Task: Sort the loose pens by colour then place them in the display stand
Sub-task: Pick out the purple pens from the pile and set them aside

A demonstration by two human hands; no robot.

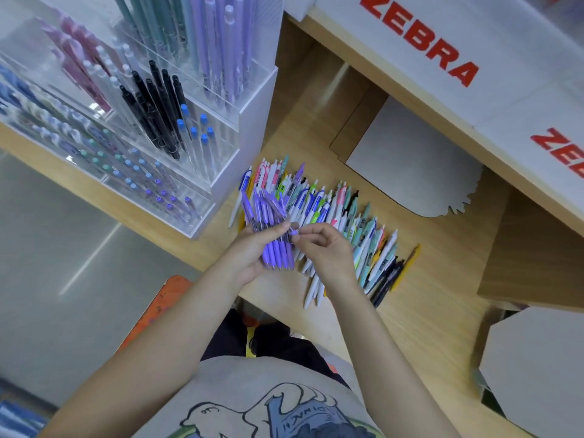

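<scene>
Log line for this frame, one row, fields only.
stage: sorting purple | left hand: grips purple pens | right hand: pinches one purple pen's end | loose pens: on shelf | display stand: untouched

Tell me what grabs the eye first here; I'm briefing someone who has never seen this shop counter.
First, the bundle of purple pens gripped in the left hand, while the right hand pinches one pen's end. Behind both hands, a mixed-colour pile of loose pens spreads across the wooden counter. At upper left stands the clear display stand; red ZEBRA lettering runs across the upper right.
</scene>
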